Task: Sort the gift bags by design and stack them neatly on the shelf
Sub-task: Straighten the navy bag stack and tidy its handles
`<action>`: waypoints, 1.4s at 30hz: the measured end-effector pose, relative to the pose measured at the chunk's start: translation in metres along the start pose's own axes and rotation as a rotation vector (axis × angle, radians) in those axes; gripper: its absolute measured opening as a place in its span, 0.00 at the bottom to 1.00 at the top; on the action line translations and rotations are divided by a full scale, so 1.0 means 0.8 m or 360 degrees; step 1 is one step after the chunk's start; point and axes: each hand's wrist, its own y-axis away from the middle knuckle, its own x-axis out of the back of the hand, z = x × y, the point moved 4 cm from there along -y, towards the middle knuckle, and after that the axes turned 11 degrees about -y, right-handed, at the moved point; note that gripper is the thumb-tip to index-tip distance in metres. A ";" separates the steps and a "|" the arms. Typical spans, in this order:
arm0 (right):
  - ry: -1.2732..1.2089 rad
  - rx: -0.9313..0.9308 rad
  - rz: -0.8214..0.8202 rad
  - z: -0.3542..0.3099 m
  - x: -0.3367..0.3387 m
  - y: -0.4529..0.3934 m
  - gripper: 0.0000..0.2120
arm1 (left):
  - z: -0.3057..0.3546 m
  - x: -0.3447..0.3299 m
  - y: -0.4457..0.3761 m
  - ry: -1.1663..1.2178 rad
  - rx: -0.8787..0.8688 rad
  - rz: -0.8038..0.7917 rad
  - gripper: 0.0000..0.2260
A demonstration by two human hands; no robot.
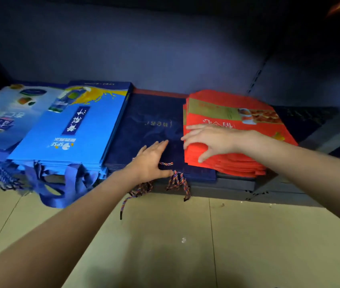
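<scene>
Squaring red stack [233,129] against navy stack [154,129] on shelf [289,190].
Right hand [210,140] is lying on red bags, fingers spread; left hand [151,161] is pressing flat on navy. Aligning front edges and tucking the cords [177,181] would help.

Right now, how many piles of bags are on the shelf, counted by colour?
Pale blue pile: 1
Bright blue pile: 1
Dark navy pile: 1
Red pile: 1
Total: 4 piles. More dark bags lie at the far right, too dim to count.
</scene>
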 end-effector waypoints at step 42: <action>-0.0096 -0.0095 0.0237 0.020 -0.029 0.010 0.39 | 0.035 -0.024 -0.042 0.0155 -0.0004 0.0570 0.30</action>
